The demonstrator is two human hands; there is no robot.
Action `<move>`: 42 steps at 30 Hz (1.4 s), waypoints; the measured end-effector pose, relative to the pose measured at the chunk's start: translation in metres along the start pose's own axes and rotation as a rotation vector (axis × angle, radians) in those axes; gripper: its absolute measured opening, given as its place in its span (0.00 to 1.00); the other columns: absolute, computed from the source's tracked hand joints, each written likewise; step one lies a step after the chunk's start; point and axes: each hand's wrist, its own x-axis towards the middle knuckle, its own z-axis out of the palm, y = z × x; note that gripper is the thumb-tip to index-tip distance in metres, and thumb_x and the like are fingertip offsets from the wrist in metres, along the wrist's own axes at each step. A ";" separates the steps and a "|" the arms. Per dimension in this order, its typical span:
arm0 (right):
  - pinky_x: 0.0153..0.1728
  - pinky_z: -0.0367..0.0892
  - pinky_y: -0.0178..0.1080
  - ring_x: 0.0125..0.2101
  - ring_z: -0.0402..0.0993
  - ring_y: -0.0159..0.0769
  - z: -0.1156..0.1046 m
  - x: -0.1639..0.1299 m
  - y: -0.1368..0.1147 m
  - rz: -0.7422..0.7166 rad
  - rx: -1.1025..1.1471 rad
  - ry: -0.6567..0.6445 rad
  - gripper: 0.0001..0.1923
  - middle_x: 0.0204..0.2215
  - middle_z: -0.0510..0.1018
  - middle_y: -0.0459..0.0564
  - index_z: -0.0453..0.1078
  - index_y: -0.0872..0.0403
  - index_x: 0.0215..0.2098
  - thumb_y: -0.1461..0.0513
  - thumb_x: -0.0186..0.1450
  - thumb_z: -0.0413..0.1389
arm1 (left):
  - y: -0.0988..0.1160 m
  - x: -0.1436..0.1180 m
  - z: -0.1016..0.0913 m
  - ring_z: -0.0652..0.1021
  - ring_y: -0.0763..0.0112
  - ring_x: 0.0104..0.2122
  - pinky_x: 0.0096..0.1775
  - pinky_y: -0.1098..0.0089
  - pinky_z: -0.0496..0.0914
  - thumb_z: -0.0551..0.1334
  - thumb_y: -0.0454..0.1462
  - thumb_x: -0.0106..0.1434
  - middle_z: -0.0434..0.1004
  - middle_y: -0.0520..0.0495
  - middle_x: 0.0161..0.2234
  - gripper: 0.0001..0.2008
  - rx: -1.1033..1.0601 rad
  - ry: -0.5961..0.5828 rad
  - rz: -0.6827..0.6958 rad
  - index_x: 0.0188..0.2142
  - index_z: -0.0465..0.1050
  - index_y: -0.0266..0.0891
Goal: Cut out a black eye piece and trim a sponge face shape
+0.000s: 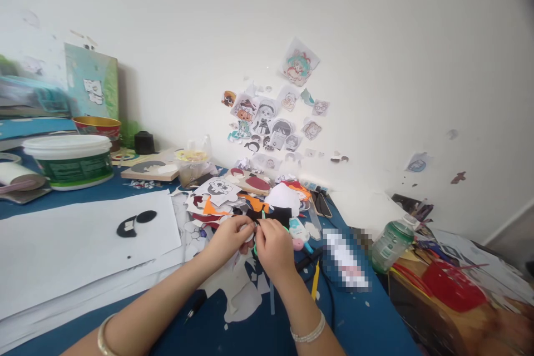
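My left hand (234,238) and my right hand (273,247) meet over the middle of the blue table, thumbs and fingers pinched close together. Something small is between the fingertips, with a dark bit and a pale bit showing; I cannot make out what it is. Below the hands lie pale paper scraps (244,297). Just beyond is a heap of cut paper, with orange pieces (214,207) and a cartoon face drawing (217,190). To the left, black paper cutouts (126,227) rest on a large white sheet (75,256).
A white-lidded tub (75,164) stands at the left. On the right are a yellow stick-like tool (316,280), a black cable (332,300) and a green-labelled bottle (392,243). A black pen (195,307) lies near the front. Paper drawings (299,64) hang on the wall.
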 end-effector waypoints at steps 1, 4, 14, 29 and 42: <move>0.28 0.58 0.35 0.29 0.67 0.37 0.000 0.000 0.000 -0.003 0.000 -0.005 0.14 0.26 0.74 0.52 0.70 0.57 0.32 0.67 0.62 0.42 | 0.000 0.000 0.000 0.69 0.74 0.14 0.21 0.74 0.64 0.52 0.42 0.57 0.66 0.57 0.13 0.13 -0.002 -0.009 -0.009 0.19 0.60 0.39; 0.27 0.57 0.35 0.27 0.66 0.36 0.000 0.000 -0.001 -0.016 0.012 -0.030 0.13 0.24 0.72 0.50 0.68 0.56 0.29 0.67 0.62 0.42 | -0.001 0.001 0.000 0.70 0.73 0.14 0.21 0.73 0.65 0.51 0.45 0.57 0.66 0.57 0.13 0.15 -0.004 -0.030 -0.025 0.19 0.60 0.40; 0.23 0.51 0.33 0.21 0.59 0.30 0.000 0.001 -0.005 0.092 0.172 0.003 0.13 0.17 0.63 0.44 0.57 0.54 0.18 0.67 0.59 0.43 | 0.001 -0.002 -0.003 0.68 0.76 0.14 0.22 0.75 0.63 0.52 0.38 0.55 0.66 0.57 0.13 0.10 0.053 0.014 0.035 0.18 0.60 0.39; 0.14 0.54 0.30 0.15 0.59 0.27 -0.001 0.006 0.007 0.634 0.856 -0.038 0.17 0.16 0.68 0.44 0.60 0.54 0.20 0.52 0.60 0.47 | -0.007 0.004 -0.011 0.70 0.67 0.23 0.24 0.70 0.61 0.47 0.42 0.58 0.69 0.49 0.20 0.15 0.576 0.157 0.094 0.18 0.61 0.40; 0.17 0.56 0.30 0.16 0.60 0.28 0.005 0.006 0.002 0.575 0.874 -0.115 0.14 0.13 0.61 0.39 0.52 0.52 0.18 0.56 0.57 0.48 | 0.000 0.004 -0.006 0.68 0.69 0.25 0.27 0.71 0.60 0.49 0.44 0.58 0.64 0.53 0.20 0.15 0.387 0.108 0.158 0.20 0.60 0.40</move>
